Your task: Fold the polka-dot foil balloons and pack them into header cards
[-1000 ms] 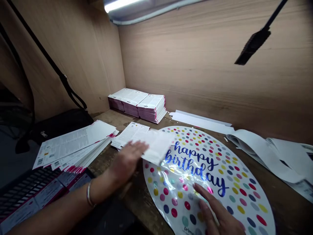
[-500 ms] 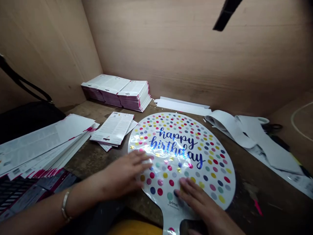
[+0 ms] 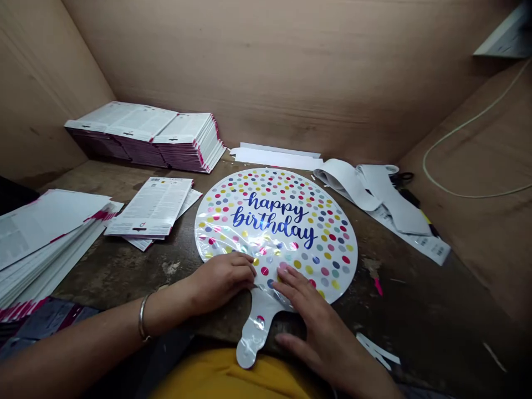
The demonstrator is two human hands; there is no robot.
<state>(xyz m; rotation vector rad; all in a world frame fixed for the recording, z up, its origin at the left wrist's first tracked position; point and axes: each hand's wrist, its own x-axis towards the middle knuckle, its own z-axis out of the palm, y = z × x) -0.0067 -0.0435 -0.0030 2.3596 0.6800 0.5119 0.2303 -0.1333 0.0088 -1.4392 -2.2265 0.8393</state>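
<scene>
A flat foil balloon (image 3: pixel 270 213), white with coloured dots and "happy birthday" in blue script, lies on the table with its tail pointing toward me. My left hand (image 3: pixel 224 280) is at its lower left edge, fingers curled together over the foil; the thumb is hidden. On the lower part of the balloon rests my right hand (image 3: pixel 307 310), fingers stretched out over the dots and thumb apart, near the tail. Left of the balloon lies a small pile of printed white cards (image 3: pixel 153 208).
Stacked cards (image 3: pixel 137 133) stand against the back wall, and more cards (image 3: pixel 50 238) fan out at the left. Curled white label strips (image 3: pixel 374 191) and scissors (image 3: pixel 402 178) lie at the right. A pink-tipped item (image 3: pixel 377 285) and paper scraps (image 3: pixel 378 352) are on the table.
The view has shifted, showing more of the table's right side. My left hand has moved down to the balloon's lower edge and its fingers have curled. The balloon's tail now shows whole.
</scene>
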